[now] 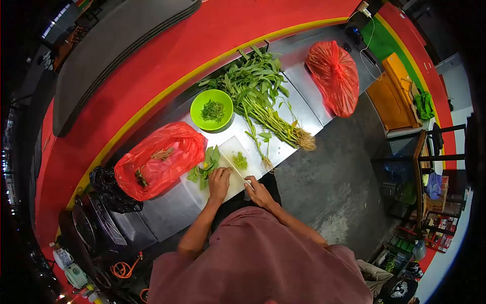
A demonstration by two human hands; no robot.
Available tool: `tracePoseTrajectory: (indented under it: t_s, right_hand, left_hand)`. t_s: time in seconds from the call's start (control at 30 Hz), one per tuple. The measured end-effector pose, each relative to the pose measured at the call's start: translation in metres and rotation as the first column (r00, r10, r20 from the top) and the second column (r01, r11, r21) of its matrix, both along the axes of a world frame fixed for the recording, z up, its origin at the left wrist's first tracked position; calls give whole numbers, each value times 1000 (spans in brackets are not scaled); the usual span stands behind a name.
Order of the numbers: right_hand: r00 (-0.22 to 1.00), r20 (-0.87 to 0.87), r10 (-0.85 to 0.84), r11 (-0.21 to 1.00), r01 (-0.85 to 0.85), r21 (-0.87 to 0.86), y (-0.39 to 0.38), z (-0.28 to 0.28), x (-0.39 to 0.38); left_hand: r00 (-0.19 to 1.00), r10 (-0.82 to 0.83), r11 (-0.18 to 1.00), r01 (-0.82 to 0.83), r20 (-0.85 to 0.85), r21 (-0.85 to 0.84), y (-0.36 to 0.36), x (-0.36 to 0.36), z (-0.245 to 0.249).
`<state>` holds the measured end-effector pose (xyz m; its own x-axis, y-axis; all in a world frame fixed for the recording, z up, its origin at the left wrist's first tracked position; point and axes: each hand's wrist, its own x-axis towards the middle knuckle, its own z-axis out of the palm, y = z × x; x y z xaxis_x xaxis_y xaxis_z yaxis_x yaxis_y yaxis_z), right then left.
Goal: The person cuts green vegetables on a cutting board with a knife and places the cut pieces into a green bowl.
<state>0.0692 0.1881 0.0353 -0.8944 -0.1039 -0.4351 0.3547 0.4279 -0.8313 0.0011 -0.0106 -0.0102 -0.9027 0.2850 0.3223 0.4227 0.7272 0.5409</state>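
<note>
My left hand [218, 185] is closed over the stem end of some leafy greens [209, 163] on a white cutting board [235, 189]. My right hand [258, 192] grips the handle of a knife [234, 165], whose thin blade slants up and left across the board, just right of my left fingers. Beyond the blade sits a small heap of chopped green stems [239, 161]. A lime-green bowl [196, 112] holding cut greens stands behind the board. To its right lies a big bundle of leafy stalks [258, 96] with roots toward me.
An open red plastic bag [132, 169] with roots inside is left of the board, beside a black bag [111, 193]. A tied red bag [334, 76] sits at the right on the metal counter [305, 105]. Someone's trousered leg [374, 277] shows at lower right.
</note>
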Motion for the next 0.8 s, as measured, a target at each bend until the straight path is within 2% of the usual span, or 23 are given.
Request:
tracePoseTrajectory:
  t_s: [0.13,0.23,0.33,0.7,0.8]
  right_hand:
    - [999,-42,16,1000,-16,0,-1,-3,1]
    - [1000,14,26,1000,-26,6,-1,-5,2]
    - [997,-74,18,1000,-19,-10,-2,-7,3]
    - [996,-76,46,990,-35,138,-8,-7,-1]
    - [996,-92,23,997,-17,75,-7,-2,-2]
  left_hand:
    - [999,-39,999,39,-16,-28,-1,-3,2]
    - [999,-30,999,29,-32,-31,1,-3,5]
    - [1000,-23,1000,23,-10,-18,2,-3,8]
    - [999,-30,1000,30,18,2,2,-2,8]
    - [1000,-10,1000,10,21,20,4,-2,10]
